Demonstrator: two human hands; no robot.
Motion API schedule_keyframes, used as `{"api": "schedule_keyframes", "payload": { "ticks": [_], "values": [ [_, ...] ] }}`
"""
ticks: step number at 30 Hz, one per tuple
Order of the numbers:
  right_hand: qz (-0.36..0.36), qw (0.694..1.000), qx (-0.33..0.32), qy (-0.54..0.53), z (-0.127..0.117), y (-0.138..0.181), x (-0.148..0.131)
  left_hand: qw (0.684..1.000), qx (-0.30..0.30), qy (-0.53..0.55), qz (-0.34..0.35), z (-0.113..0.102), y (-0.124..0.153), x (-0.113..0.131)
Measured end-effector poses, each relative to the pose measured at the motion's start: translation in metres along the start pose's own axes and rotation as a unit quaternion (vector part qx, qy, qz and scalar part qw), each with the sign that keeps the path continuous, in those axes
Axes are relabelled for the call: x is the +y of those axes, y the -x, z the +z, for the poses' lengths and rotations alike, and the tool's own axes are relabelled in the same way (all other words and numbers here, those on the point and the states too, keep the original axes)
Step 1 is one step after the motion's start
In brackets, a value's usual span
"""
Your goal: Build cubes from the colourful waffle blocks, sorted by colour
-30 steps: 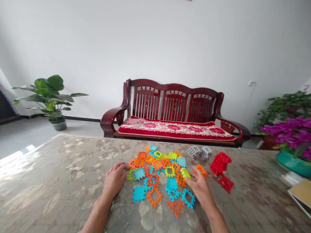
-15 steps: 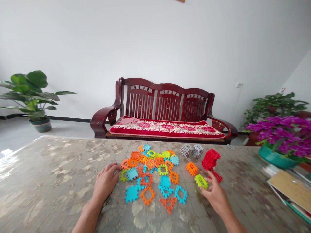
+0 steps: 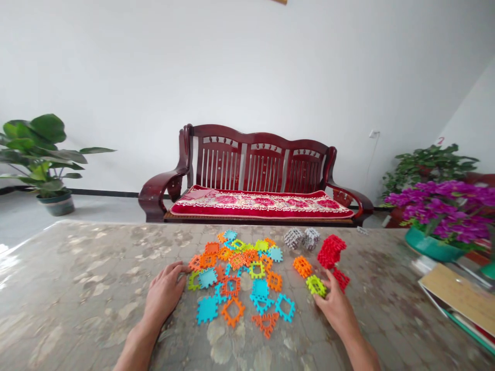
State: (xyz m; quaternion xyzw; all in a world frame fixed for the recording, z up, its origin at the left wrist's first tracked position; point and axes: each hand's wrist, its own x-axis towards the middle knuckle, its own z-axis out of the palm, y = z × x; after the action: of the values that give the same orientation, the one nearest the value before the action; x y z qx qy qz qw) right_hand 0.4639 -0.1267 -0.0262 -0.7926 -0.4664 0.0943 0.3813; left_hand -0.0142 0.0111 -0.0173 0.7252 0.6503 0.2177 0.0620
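Observation:
A heap of flat plastic tiles [image 3: 243, 268] in orange, blue and lime lies spread over the middle of the patterned table [image 3: 77, 288]. My left hand [image 3: 164, 292] rests palm down at the heap's left edge, fingers loosely bent, touching a lime tile [image 3: 193, 281]. To the right of the heap, my right hand [image 3: 335, 307] pinches a lime square tile [image 3: 316, 285] that sits just above or on the table. An orange tile [image 3: 302, 266] lies just beyond it. Red tiles [image 3: 331, 251] are stacked right of that, with one red tile [image 3: 342, 279] flat beside my fingers.
Two grey-white tile cubes [image 3: 301, 238] stand behind the orange tile. A potted purple flower [image 3: 444, 221] and books [image 3: 460, 296] occupy the table's right side. Beyond the table stands a dark wooden bench [image 3: 255, 180] with a red cushion; a leafy plant [image 3: 42, 159] is far left.
My right hand carried the lime tile out of the heap to the right, beside the orange and red tiles. The left hand stayed put. The view swung right.

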Motion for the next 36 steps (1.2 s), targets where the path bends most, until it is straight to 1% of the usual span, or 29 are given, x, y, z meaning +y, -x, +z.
{"api": "schedule_keyframes", "payload": {
  "ticks": [7, 13, 17, 23, 26, 28, 31, 33, 36],
  "values": [
    [0.001, 1.0, 0.002, 0.007, -0.001, 0.004, -0.002, 1.0, 0.006, 0.013, -0.001, 0.0, 0.0, 0.001],
    [-0.002, 0.995, 0.0, 0.103, -0.001, 0.007, -0.009, 1.0, 0.009, 0.012, 0.001, 0.0, 0.0, 0.001],
    [-0.011, 0.991, 0.004, 0.134, 0.001, 0.007, -0.01, 1.0, 0.008, 0.013, -0.003, -0.001, 0.0, 0.002],
    [-0.014, 0.99, 0.02, 0.137, 0.004, 0.006, -0.003, 1.0, 0.01, 0.021, -0.008, -0.004, 0.001, 0.006],
    [-0.02, 0.989, 0.043, 0.139, 0.001, 0.009, -0.006, 1.0, 0.006, 0.023, -0.008, -0.005, 0.002, 0.007],
    [-0.03, 0.987, 0.056, 0.15, -0.001, 0.013, -0.013, 1.0, 0.002, 0.021, -0.01, -0.005, 0.002, 0.008],
    [-0.077, 0.986, 0.05, 0.138, 0.002, 0.021, -0.033, 1.0, -0.004, 0.018, -0.013, -0.007, 0.003, 0.009],
    [-0.112, 0.986, 0.026, 0.123, 0.01, 0.026, -0.052, 1.0, -0.008, 0.015, -0.016, -0.008, 0.003, 0.01],
    [-0.154, 0.98, -0.036, 0.119, 0.028, 0.032, -0.086, 1.0, -0.012, 0.014, -0.019, -0.01, 0.003, 0.012]
  ]
}}
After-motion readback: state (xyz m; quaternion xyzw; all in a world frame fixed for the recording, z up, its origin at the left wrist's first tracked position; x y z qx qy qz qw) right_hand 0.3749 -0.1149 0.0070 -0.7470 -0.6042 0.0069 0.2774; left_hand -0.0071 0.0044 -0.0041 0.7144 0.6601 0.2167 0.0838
